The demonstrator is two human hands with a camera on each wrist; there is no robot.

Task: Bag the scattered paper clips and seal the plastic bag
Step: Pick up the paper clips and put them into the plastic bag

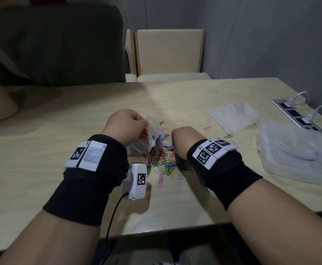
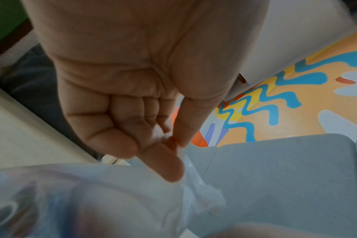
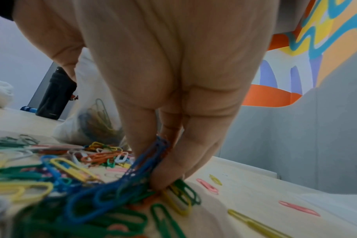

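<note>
A small clear plastic bag [image 1: 150, 135] with several coloured paper clips inside stands on the table. My left hand [image 1: 129, 124] pinches its top edge between thumb and forefinger; in the left wrist view the left hand [image 2: 174, 145] nips the bag's film [image 2: 196, 190]. A heap of coloured paper clips [image 1: 164, 161] lies just right of the bag. My right hand [image 1: 179, 139] is down on that heap. In the right wrist view the right hand [image 3: 153, 169] pinches a bunch of mostly blue paper clips [image 3: 141, 170], with the bag [image 3: 94, 119] behind it.
Stray clips [image 1: 207, 128] lie farther right on the table [image 1: 60, 115]. A flat stack of clear bags [image 1: 234, 115] and a clear lidded box [image 1: 297, 155] sit at the right, a power strip [image 1: 297, 115] beyond them. A chair [image 1: 169, 54] stands behind the table.
</note>
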